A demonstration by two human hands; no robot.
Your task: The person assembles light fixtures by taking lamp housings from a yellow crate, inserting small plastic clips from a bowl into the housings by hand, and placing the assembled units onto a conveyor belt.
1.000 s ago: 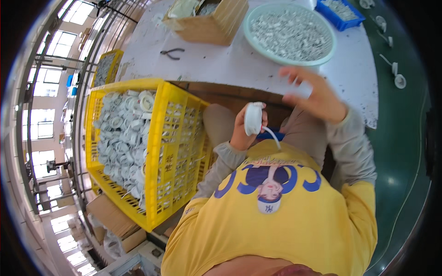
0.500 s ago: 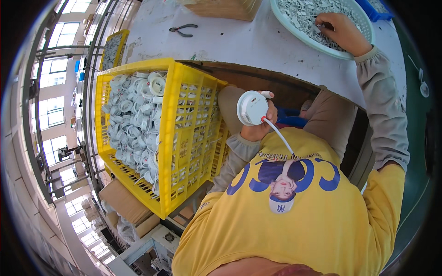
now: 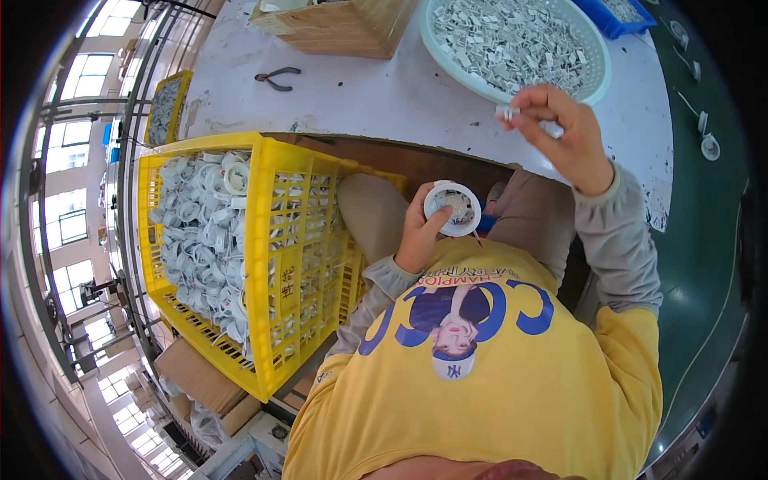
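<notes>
Over my lap, my left hand (image 3: 420, 232) is closed around a round white housing (image 3: 474, 210). Its open side faces up, with my thumb inside the rim, and small parts I cannot make out show within. A thin cord hangs from its lower edge. My right hand (image 3: 564, 132) is raised just in front of the pale green basket (image 3: 433, 50), pinching a small white plastic piece (image 3: 507, 113) between thumb and fingertips. The basket holds a heap of similar small white pieces (image 3: 516, 44).
On my left stands a yellow crate (image 3: 258, 264) full of white round housings (image 3: 204, 216). Pliers (image 3: 278, 78) and a cardboard box (image 3: 352, 30) lie on the white table (image 3: 376, 100). A blue bin (image 3: 614, 22) sits at the far right; several corded housings (image 3: 710, 146) rest on the green surface.
My right hand has come out of the basket toward me with a small white piece. My left hand has turned the housing from its closed face to its open side.
</notes>
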